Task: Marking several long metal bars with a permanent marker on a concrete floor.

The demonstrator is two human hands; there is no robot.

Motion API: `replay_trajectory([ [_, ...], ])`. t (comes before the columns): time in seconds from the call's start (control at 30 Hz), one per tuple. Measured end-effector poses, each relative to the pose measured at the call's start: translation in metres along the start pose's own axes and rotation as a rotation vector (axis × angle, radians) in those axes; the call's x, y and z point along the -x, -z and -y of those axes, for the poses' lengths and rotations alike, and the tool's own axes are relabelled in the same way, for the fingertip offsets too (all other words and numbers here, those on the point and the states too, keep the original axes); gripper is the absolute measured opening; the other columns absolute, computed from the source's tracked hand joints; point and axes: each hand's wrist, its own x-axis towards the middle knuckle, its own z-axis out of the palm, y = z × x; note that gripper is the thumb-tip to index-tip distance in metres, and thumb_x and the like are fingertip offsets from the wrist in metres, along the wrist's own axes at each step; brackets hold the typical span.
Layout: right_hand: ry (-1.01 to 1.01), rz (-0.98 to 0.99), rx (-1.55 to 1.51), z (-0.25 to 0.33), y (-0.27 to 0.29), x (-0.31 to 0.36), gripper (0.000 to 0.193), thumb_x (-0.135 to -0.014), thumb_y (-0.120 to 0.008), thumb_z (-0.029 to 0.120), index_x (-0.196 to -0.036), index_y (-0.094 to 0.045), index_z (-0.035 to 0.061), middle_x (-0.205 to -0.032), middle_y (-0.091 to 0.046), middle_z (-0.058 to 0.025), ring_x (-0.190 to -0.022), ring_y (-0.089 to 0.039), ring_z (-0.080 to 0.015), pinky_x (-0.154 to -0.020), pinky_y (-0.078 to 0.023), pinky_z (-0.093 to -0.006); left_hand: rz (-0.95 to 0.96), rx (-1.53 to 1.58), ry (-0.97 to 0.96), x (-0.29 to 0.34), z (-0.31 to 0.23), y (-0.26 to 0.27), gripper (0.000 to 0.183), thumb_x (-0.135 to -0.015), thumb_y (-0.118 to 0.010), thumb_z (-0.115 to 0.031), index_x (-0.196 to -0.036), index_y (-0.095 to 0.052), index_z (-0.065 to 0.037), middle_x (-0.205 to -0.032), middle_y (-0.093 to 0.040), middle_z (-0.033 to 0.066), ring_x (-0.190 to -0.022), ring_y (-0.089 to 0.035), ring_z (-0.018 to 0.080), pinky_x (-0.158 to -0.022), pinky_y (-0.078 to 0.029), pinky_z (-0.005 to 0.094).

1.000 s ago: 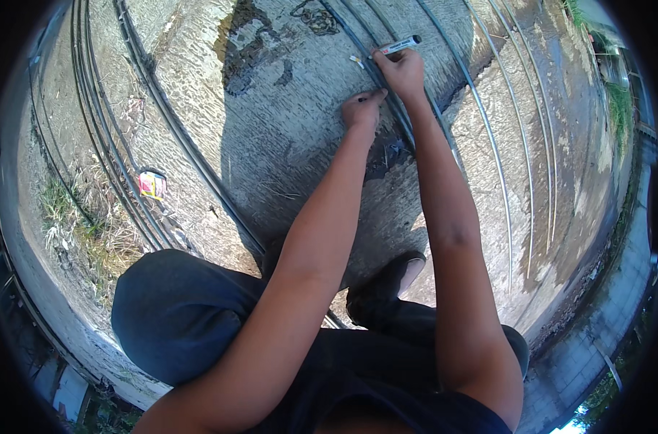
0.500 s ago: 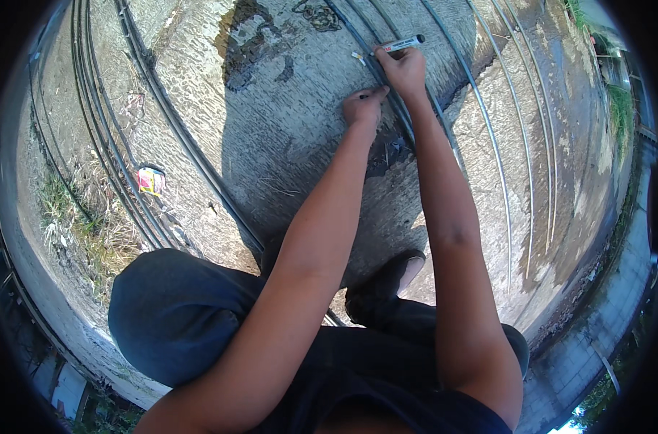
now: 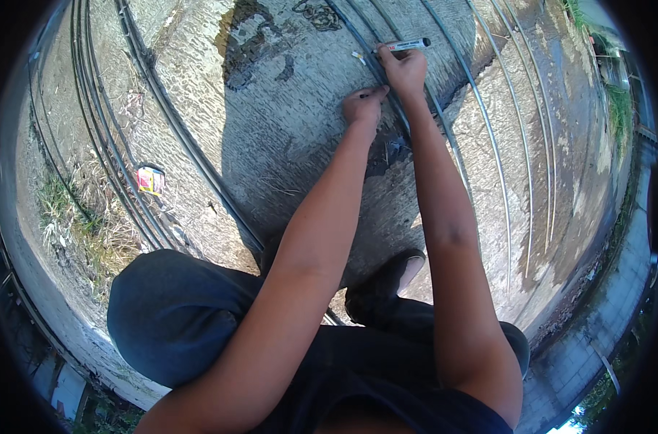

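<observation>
In my right hand [image 3: 404, 70] is a white marker [image 3: 408, 45] with a dark end pointing right, gripped between closed fingers just right of a long grey metal rod [image 3: 400, 111]. My left hand [image 3: 363, 105] is slightly nearer to me, its fingers curled and its fingertips on the same rod. A small dark spot shows between the left fingers, and I cannot make out what it is. The marker's other end is hidden by the right fingertips. A small white-and-yellow scrap [image 3: 359, 57] lies left of the rod.
More thin rods [image 3: 481, 101] lie spread over the rough concrete ground [image 3: 293, 130] at right. Bundled dark rods [image 3: 177, 123] run along the left, near a pink-and-yellow packet [image 3: 151, 181] and dry grass [image 3: 104, 246]. My shoe [image 3: 383, 286] rests below my hands.
My right hand and the marker have shifted very slightly to the right and down. My left hand stays in place on the rod.
</observation>
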Motion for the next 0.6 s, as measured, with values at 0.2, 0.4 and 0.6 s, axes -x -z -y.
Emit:
replay_trajectory([
  [0.2, -0.015, -0.017, -0.013, -0.001, -0.001, -0.001, 0.036, -0.078, -0.081, 0.032, -0.08, -0.076, -0.0041, -0.065, -0.071, -0.0155, -0.059, -0.069, -0.0196, -0.059, -0.053, -0.0355, -0.073, 0.128, -0.062, -0.001, 0.004, -0.005, 0.02, -0.08, -0.086, -0.012, -0.083, -0.072, 0.001, -0.069, -0.065, 0.0043, -0.049, -0.05, 0.0123, -0.046, -0.037, 0.032],
  [0.4, 0.008, 0.025, -0.022, 0.005, 0.003, 0.001, 0.031, -0.079, -0.081, 0.028, -0.082, -0.077, -0.002, -0.068, -0.072, -0.0142, -0.06, -0.069, -0.0169, -0.058, -0.052, -0.0345, -0.07, 0.123, -0.052, 0.001, 0.004, -0.006, 0.018, -0.081, -0.085, -0.011, -0.088, -0.074, 0.002, -0.07, -0.065, 0.0038, -0.051, -0.05, 0.0114, -0.048, -0.038, 0.031],
  [0.6, -0.008, 0.079, 0.021, 0.016, 0.007, 0.003, 0.028, -0.079, -0.081, 0.026, -0.085, -0.078, -0.0005, -0.069, -0.073, -0.0119, -0.061, -0.068, -0.014, -0.057, -0.051, -0.0327, 0.003, 0.027, -0.023, 0.001, 0.001, 0.001, 0.027, -0.085, -0.082, -0.017, -0.104, -0.071, -0.003, -0.106, -0.072, 0.0077, -0.098, -0.068, 0.0195, -0.08, -0.057, 0.0416],
])
